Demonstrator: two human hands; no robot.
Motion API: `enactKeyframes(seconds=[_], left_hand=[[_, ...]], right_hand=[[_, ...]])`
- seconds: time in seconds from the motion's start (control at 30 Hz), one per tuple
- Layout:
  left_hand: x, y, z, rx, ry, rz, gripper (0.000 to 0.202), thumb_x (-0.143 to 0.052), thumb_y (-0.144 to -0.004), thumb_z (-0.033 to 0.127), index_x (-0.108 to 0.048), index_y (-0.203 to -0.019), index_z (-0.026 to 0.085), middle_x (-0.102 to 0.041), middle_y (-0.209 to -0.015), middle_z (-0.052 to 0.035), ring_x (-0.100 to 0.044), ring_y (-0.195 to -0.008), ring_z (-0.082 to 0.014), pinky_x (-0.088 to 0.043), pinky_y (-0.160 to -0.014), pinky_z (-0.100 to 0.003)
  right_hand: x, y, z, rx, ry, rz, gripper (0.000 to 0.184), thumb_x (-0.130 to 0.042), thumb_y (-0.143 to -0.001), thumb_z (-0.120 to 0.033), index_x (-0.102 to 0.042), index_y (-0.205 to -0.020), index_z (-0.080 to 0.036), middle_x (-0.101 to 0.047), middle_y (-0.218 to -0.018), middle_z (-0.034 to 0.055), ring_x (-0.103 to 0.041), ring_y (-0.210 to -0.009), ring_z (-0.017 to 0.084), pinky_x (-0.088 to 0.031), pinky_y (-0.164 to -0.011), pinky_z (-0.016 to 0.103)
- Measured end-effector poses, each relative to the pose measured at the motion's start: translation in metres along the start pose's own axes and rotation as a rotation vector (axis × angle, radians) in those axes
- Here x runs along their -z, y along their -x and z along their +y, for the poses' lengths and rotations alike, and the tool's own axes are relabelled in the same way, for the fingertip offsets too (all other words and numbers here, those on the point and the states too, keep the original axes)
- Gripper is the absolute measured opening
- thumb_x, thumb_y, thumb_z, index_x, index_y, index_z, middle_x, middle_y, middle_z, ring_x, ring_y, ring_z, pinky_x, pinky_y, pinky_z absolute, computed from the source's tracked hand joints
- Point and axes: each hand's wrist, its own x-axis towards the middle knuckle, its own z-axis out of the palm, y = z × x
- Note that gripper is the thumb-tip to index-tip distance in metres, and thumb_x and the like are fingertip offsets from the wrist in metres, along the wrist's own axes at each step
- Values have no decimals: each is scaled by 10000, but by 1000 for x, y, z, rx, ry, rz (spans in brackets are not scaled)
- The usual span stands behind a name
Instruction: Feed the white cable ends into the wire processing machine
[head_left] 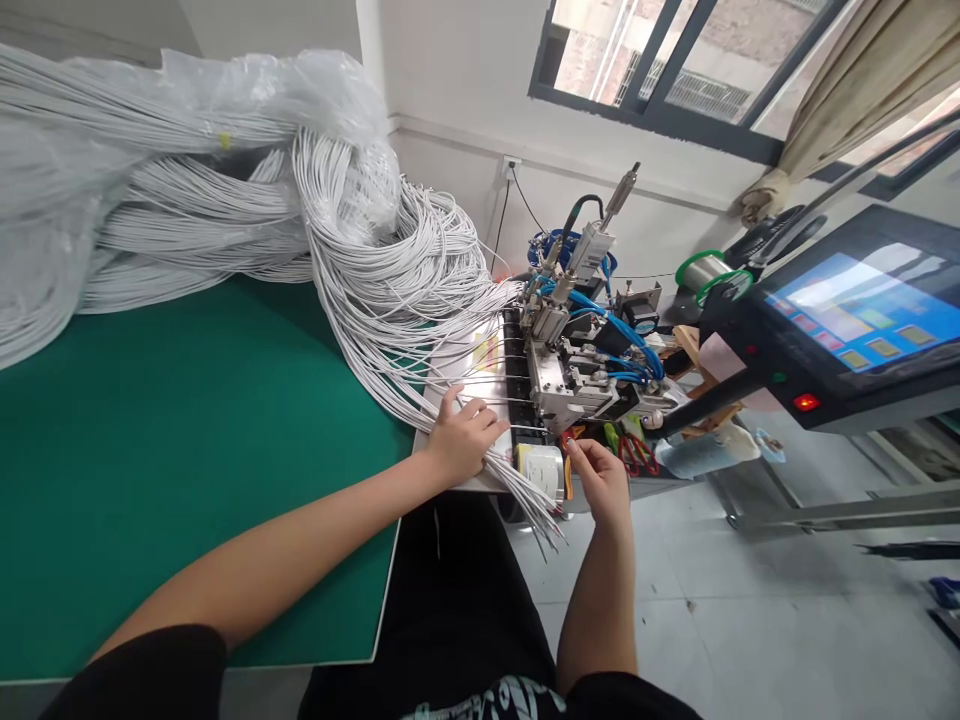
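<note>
My left hand (pixel 466 440) is closed over thin white cables (pixel 525 490) at the front of the machine's feed side, their cut ends fanning out below the fingers. One single cable runs from under these fingers toward the machine head. Close by, my right hand (pixel 604 480) has thumb and forefinger pinched together just in front of the machine (pixel 559 385); what lies between the tips is too small to make out. Between the two hands sits a round, labelled container (pixel 541 472). Several cables lie spaced along the black slotted rail (pixel 519 375).
A large heap of white cable coils (pixel 360 210), partly in clear plastic, covers the back of the green table (pixel 225 440). To the right are a touchscreen (pixel 870 310), a solder wire spool (pixel 705 272), red-handled scissors (pixel 637 455) and a clear bottle (pixel 709 452).
</note>
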Motion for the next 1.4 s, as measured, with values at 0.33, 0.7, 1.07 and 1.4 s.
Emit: enactKeyframes(seconds=[0.33,0.7,1.07,1.4], left_hand=[[-1,2,-2,6,22,-18,340,-557,-757,136,-664,-1065,232,-703,-1007,-45,-587,-1003,-258,-197,-1060,-565],[-3,3,-5,2,30,-76,341,-582,-735,165,-680,-1062,180,-614,-1282,-104,-545,-1147,-289,-254,-1061,-525],[-1,2,-6,-75,103,-41,236,-516,-804,150,-669,-965,228,-685,-922,-43,-601,-911,-204,-243,-1061,-499],[4,0,-7,-189,39,17,251,-456,-853,85,-657,-906,225,-653,-745,4,-571,-722,-146,-293,-979,-394]], right_hand=[[34,39,-39,-35,256,-332,330,-572,-879,-471,-679,-806,-168,-495,-578,-8,-414,-534,120,-306,-494,246],[26,39,-41,-73,303,-571,310,-588,-864,-467,-683,-816,-176,-610,-618,6,-505,-517,122,-363,-498,232],[27,34,-45,-48,307,-532,351,-584,-864,-501,-710,-840,-175,-564,-586,0,-476,-493,118,-348,-474,234],[27,32,-40,-10,228,-348,310,-607,-856,-473,-673,-790,-177,-535,-582,-5,-448,-524,125,-335,-496,244]])
